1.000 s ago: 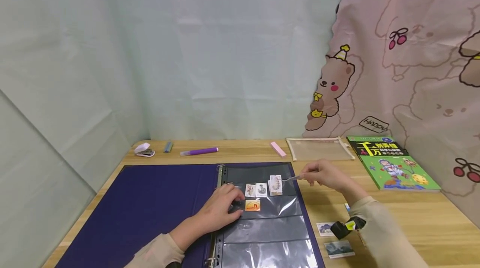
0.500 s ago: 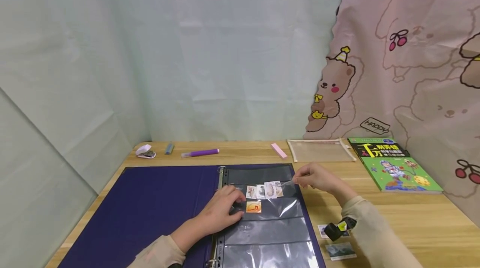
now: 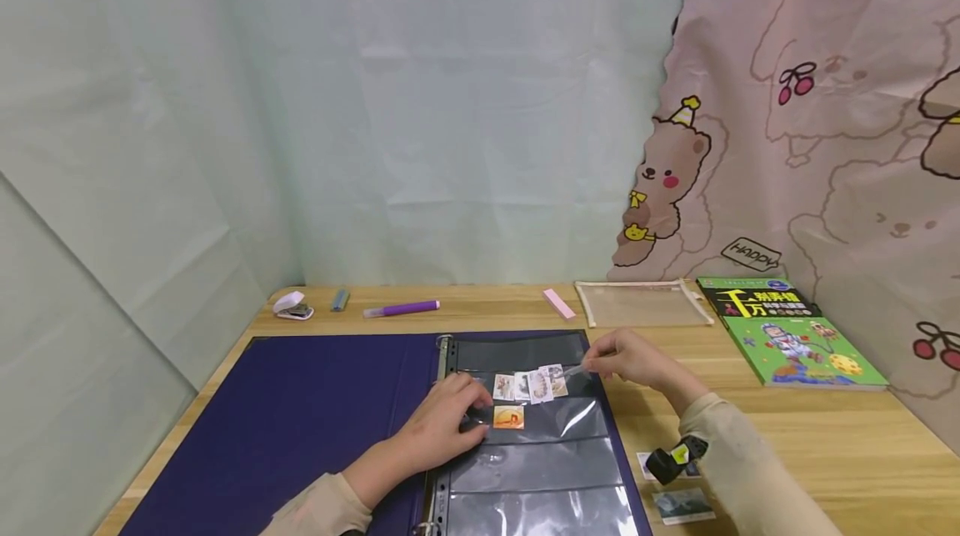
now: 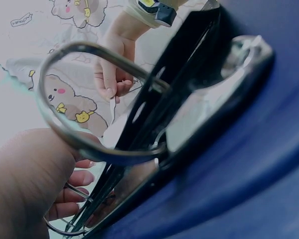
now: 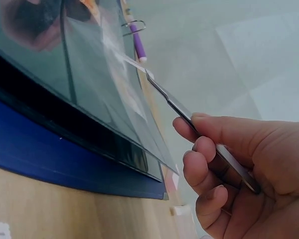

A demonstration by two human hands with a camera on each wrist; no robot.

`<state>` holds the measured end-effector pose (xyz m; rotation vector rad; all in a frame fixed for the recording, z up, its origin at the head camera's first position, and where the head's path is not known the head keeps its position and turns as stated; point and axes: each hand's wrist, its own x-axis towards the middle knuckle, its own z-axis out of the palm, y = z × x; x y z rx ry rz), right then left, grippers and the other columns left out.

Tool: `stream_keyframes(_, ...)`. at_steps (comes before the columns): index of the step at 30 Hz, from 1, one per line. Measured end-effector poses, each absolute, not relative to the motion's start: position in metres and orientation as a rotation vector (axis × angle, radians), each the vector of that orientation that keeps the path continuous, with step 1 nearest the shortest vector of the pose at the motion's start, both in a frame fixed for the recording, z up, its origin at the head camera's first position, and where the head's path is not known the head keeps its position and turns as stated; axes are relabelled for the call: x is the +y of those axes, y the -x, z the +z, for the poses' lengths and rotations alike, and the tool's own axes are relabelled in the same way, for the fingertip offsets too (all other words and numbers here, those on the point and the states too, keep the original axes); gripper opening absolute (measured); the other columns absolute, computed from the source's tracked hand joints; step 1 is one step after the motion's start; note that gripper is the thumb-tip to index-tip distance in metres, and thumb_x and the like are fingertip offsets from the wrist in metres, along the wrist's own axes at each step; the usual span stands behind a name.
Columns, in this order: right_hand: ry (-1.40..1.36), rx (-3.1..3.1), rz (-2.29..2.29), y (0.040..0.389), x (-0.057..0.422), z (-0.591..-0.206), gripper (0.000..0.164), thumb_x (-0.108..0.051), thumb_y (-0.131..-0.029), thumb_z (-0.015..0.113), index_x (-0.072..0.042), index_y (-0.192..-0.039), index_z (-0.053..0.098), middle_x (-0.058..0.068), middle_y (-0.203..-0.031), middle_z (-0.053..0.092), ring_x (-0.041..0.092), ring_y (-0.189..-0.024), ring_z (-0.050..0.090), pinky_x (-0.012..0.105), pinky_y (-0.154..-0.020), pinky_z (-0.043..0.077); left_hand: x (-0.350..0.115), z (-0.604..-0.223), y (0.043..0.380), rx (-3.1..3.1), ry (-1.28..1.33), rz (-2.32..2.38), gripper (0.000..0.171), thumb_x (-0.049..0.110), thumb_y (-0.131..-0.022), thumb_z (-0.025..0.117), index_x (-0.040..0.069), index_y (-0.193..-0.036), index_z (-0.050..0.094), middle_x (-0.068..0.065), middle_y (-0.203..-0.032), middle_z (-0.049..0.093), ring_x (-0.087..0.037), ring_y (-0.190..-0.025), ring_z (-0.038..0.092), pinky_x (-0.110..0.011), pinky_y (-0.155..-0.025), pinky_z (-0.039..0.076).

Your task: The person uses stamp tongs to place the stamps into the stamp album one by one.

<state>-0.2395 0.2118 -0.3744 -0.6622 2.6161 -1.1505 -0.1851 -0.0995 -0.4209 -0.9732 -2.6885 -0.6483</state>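
Observation:
A ring binder (image 3: 322, 403) lies open with a black page of clear pockets (image 3: 532, 465) on its right side. My right hand (image 3: 626, 357) pinches metal tweezers (image 5: 174, 107) between thumb and fingers. In the head view the tweezer tips reach a row of stamps in the second pocket strip. The shell stamp (image 3: 539, 387) leans slightly, overlapping a stamp (image 3: 557, 381) on its right. To its left are a grey stamp (image 3: 522, 386) and another small stamp (image 3: 503, 387). Below sits an orange stamp (image 3: 508, 417). My left hand (image 3: 442, 419) rests on the page by the rings, fingers loosely bent.
Loose stamps, one a dark landscape stamp (image 3: 684, 505), lie right of the binder. Along the back are a stapler (image 3: 292, 306), a purple marker (image 3: 405, 308), a pink bar (image 3: 558, 303) and a mesh pouch (image 3: 641, 304). A green book (image 3: 795, 344) lies at the right.
My right hand has moved left with the tweezers. The shell stamp has shifted left against the grey stamp and now tilts, uncovering the stamp at its right. My left hand stays in place.

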Motion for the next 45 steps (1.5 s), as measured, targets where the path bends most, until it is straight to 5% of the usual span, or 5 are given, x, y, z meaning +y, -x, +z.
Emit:
stream_keyframes(7, 0.665, 2.591, -1.119, 0.238, 0.21, -0.375, 0.013, -0.011, -0.083, 0.059, -0.001, -0.081, 0.067, -0.001, -0.06, 0.051, 0.01, -0.053, 0.044, 0.019, -0.043, 0.029, -0.099, -0.421, 0.185, -2.668, 0.975, -0.646, 0.023, 0.028, -0.076, 0.068, 0.02, -0.094, 0.057, 0.009, -0.087, 0.049, -0.005, -0.085, 0.043, -0.03, -0.079, 0.037)
stream_keyframes(31, 0.703, 2.552, -1.02, 0.241, 0.211, -0.361, 0.016, -0.015, -0.082, 0.06, -0.002, -0.083, 0.068, 0.01, -0.061, 0.055, 0.012, -0.052, 0.049, 0.02, -0.045, 0.033, -0.099, -0.421, 0.185, -2.667, 0.974, -0.63, 0.023, 0.028, -0.075, 0.068, 0.02, -0.094, 0.058, 0.011, -0.088, 0.049, -0.006, -0.087, 0.043, -0.031, -0.081, 0.037)
stream_keyframes(45, 0.707, 2.53, -1.054, 0.239, 0.191, -0.369, 0.011, -0.011, -0.079, 0.062, -0.001, -0.08, 0.067, -0.002, -0.059, 0.051, 0.011, -0.049, 0.047, 0.019, -0.043, 0.034, -0.099, -0.421, 0.185, -2.673, 0.974, -0.609, 0.023, 0.028, -0.076, 0.068, 0.021, -0.094, 0.057, 0.011, -0.087, 0.048, -0.006, -0.087, 0.043, -0.031, -0.081, 0.037)
